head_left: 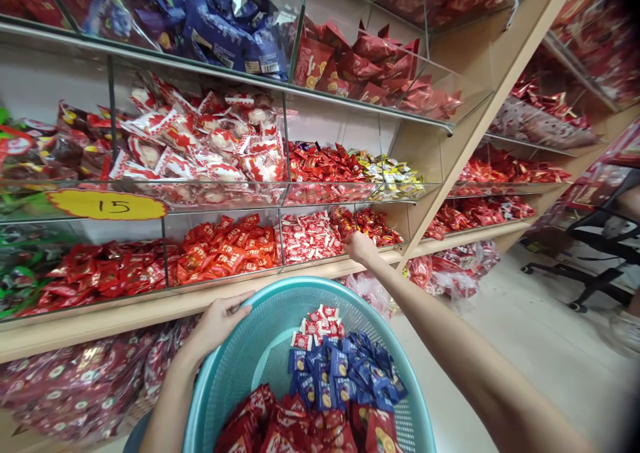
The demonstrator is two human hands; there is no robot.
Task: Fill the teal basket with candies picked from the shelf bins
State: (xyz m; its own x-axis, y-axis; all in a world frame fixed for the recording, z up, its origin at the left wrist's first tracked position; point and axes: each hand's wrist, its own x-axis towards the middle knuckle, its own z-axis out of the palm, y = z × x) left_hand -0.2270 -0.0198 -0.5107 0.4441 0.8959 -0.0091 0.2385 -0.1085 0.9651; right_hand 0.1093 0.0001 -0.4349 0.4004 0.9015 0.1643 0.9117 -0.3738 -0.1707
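My left hand grips the near left rim of a teal plastic basket and holds it up before the shelves. Blue, red and red-and-white wrapped sweets lie in the basket. My right hand reaches forward into a bottom-row glass bin of dark red and gold wrapped sweets, fingers curled down among them. What those fingers hold is hidden. Beside that bin on the left is a bin of red-and-white packets.
Glass-fronted bins of wrapped sweets fill wooden shelving on several levels. A yellow tag reads 15. Bagged sweets lie under the lowest shelf. A black chair base stands on the pale floor at right.
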